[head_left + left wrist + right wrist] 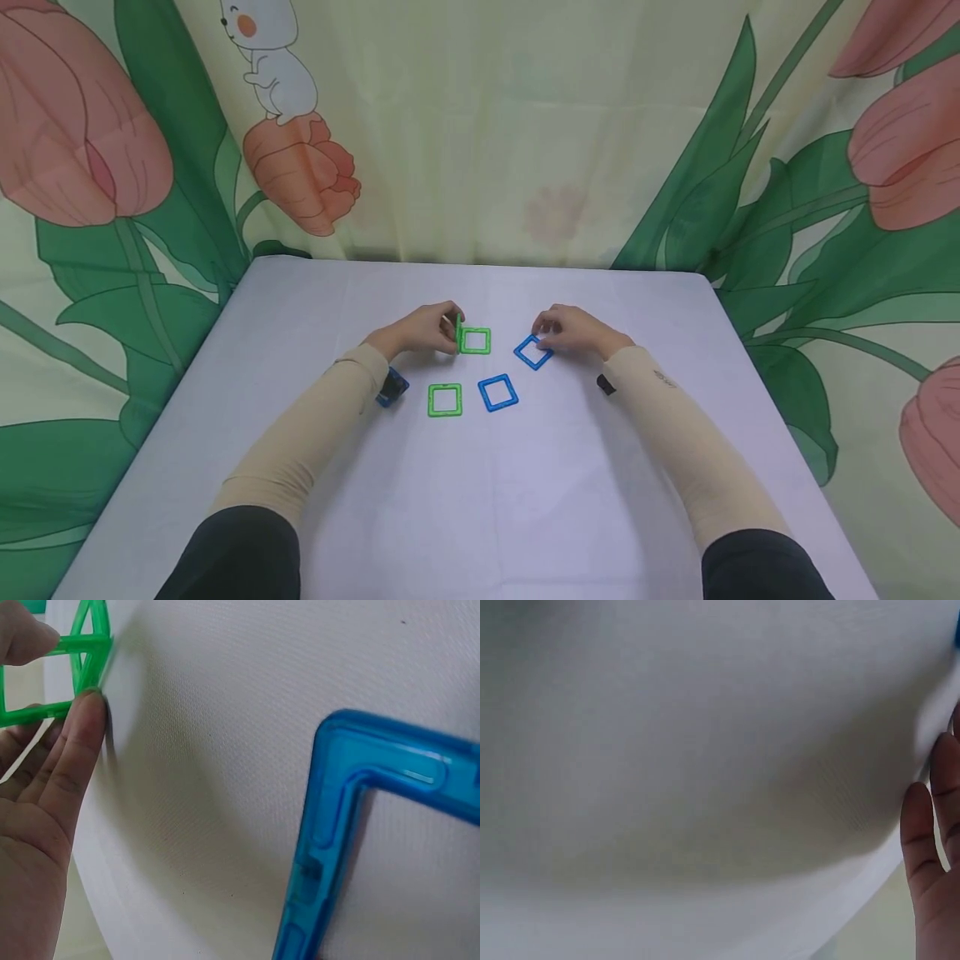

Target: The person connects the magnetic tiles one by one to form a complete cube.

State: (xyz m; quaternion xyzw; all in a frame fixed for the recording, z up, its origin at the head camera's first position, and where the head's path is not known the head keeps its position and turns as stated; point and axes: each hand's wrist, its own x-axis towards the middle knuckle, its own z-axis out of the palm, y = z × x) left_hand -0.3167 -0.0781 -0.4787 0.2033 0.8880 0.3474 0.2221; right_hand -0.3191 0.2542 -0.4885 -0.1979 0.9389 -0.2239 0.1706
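Observation:
My left hand (429, 328) pinches a green square frame tile (30, 713) and holds it upright along the left edge of another green square tile (490, 342) that lies flat. The left wrist view shows the thumb and fingers on opposite sides of the upright tile. To the right, my right hand (576, 329) grips the upper right corner of a blue square frame tile (522, 357), which is turned like a diamond. In the right wrist view only some of its fingers (922, 840) show, and that tile is nearly out of frame.
Nearer the front of the white table (510, 508) lie a green square tile (446, 414) and a blue square tile (498, 406). Another blue tile (337, 750) lies under the left wrist, partly covered. A flower-print curtain (480, 150) hangs behind the table.

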